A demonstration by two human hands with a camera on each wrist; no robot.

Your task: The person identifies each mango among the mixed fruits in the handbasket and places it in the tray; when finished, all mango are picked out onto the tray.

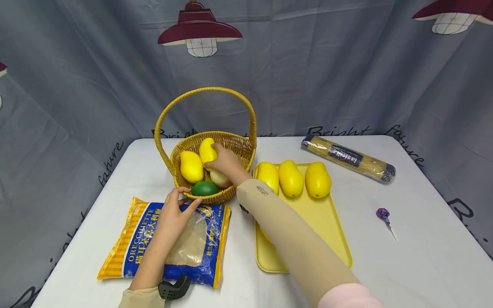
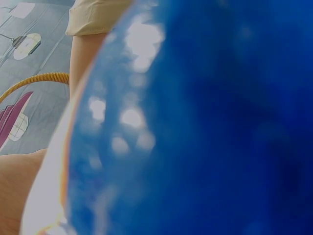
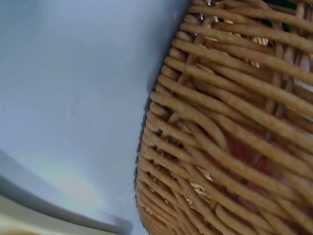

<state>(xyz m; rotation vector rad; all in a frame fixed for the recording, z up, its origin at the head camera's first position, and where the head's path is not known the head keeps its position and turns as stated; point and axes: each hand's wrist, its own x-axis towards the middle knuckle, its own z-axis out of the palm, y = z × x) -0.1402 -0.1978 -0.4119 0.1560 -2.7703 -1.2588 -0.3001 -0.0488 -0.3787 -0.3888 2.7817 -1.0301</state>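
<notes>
In the head view a wicker basket (image 1: 242, 147) with a tall arched handle holds yellow mangoes, a smooth dark green oval fruit (image 1: 205, 188) and a pale round fruit (image 1: 220, 179) partly under the right hand. My right hand (image 1: 226, 161) reaches into it and grips a yellow mango (image 1: 208, 150); another mango (image 1: 191, 167) lies to its left. My left hand (image 1: 173, 218) holds the basket's front rim, beside the green fruit, with its forearm over a blue and yellow orecchiette bag (image 1: 135, 239). The bag's blue film (image 2: 195, 122) fills the left wrist view; basket weave (image 3: 230, 107) fills much of the right.
A yellow tray (image 1: 321, 222) right of the basket carries several mangoes (image 1: 291, 179), partly covered by my right forearm. Behind it to the right lies a spaghetti pack (image 1: 348, 158). A purple lollipop (image 1: 384, 215) rests on the white table (image 1: 423, 256). A grey curtain hangs behind.
</notes>
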